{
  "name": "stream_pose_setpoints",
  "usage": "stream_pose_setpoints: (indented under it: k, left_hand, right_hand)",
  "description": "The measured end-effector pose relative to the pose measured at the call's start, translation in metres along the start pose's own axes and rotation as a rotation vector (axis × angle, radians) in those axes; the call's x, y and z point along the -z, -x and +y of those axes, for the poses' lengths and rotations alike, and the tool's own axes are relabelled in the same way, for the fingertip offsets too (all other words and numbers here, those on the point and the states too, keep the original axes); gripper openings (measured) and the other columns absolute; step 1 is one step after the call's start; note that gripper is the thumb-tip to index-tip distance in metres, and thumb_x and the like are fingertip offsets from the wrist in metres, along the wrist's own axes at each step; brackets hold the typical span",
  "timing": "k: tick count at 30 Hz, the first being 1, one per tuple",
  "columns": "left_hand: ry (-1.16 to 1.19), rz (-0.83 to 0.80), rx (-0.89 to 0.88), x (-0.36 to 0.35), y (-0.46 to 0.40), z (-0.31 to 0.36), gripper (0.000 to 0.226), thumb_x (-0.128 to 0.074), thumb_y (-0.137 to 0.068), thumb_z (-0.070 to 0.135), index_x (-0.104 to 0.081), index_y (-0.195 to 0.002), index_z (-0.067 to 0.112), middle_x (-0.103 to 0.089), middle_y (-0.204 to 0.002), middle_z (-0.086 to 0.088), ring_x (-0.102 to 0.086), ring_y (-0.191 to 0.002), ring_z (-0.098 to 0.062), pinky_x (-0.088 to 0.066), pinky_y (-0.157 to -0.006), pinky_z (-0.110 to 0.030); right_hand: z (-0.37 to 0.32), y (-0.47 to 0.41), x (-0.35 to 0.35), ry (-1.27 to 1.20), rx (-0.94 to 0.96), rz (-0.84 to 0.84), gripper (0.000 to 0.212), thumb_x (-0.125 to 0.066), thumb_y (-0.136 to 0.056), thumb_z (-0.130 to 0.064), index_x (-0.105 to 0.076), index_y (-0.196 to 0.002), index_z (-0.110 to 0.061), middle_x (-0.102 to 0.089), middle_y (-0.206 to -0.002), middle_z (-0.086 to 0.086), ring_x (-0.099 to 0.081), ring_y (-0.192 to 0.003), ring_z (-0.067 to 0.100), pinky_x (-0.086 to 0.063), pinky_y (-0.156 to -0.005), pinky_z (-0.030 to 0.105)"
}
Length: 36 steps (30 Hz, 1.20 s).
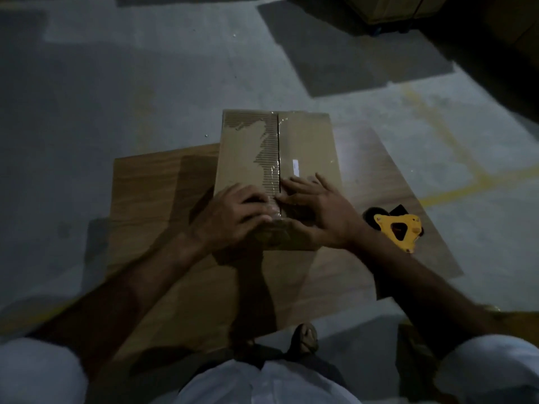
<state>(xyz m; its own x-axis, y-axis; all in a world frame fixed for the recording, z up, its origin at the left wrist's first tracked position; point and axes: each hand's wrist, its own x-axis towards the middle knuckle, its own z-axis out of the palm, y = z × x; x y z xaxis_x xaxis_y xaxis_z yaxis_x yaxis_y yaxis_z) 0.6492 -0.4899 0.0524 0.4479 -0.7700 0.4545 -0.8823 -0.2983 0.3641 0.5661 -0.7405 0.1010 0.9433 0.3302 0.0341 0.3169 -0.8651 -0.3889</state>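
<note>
The left hand (233,214) lay with bent fingers on the taped seam at the near edge of the cardboard box (306,141); any pinch on tape was too dim to tell. The right hand (318,208) pressed flat just beside it, fingers spread. The box stood on a cardboard sheet (163,185). The right forearm partly hid a yellow tape dispenser (382,225).

Warehouse or packing area: bare concrete floor (145,83) with yellow painted lines (455,158), flattened cardboard sheets (163,199), taped cardboard box (306,141), yellow tape dispenser (399,228) right, dim cartons (388,7) far right.
</note>
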Motion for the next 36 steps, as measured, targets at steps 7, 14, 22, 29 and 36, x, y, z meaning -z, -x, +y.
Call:
stream_pose_setpoints:
  k: [7,14,22,29,36]
  left_hand:
    - [-0.113,0.143,0.014,-0.013,0.012,0.016,0.025,-0.070,-0.101,0.032,-0.077,-0.119,0.016,-0.069,-0.134,-0.002,-0.063,-0.126,-0.024,-0.054,-0.093,-0.044]
    - [-0.312,0.160,-0.064,-0.016,0.014,0.016,0.031,-0.071,-0.101,0.033,-0.075,-0.124,0.013,-0.068,-0.137,-0.004,-0.064,-0.127,-0.025,-0.057,-0.087,-0.042]
    - [-0.441,0.058,-0.032,-0.016,0.018,0.023,0.049,-0.080,-0.090,0.033,-0.069,-0.131,0.008,-0.063,-0.142,-0.009,-0.060,-0.133,-0.030,-0.051,-0.093,-0.042]
    - [-0.180,-0.035,0.138,-0.006,0.011,0.032,0.059,-0.084,-0.080,0.053,-0.066,-0.123,0.017,-0.062,-0.136,-0.002,-0.057,-0.127,-0.025,-0.048,-0.096,-0.045]
    - [-0.307,0.123,0.151,-0.020,-0.003,0.037,0.045,-0.070,-0.094,0.054,-0.071,-0.097,0.009,-0.068,-0.107,-0.011,-0.064,-0.097,-0.031,-0.050,-0.077,-0.044]
  right_hand:
    - [-0.002,0.012,-0.067,0.274,0.005,0.676,0.029,-0.077,-0.094,-0.044,-0.080,-0.112,-0.022,-0.072,-0.130,0.002,-0.066,-0.123,0.023,-0.042,-0.109,0.044]
    - [0.004,0.013,-0.085,0.350,-0.001,0.792,0.035,-0.077,-0.094,-0.046,-0.078,-0.121,-0.024,-0.069,-0.135,-0.002,-0.064,-0.127,0.020,-0.037,-0.113,0.043]
    - [-0.008,0.025,-0.102,0.372,-0.126,0.717,0.049,-0.064,-0.101,-0.049,-0.063,-0.143,-0.024,-0.056,-0.153,0.001,-0.052,-0.140,0.023,-0.035,-0.112,0.047]
    - [-0.007,0.033,-0.083,0.289,-0.109,0.595,0.059,-0.072,-0.091,-0.057,-0.066,-0.140,-0.025,-0.057,-0.150,0.002,-0.054,-0.135,0.027,-0.040,-0.106,0.049]
    - [0.013,0.029,-0.073,0.335,-0.093,0.653,0.046,-0.078,-0.087,-0.054,-0.076,-0.122,-0.024,-0.069,-0.129,0.004,-0.061,-0.111,0.029,-0.038,-0.097,0.044]
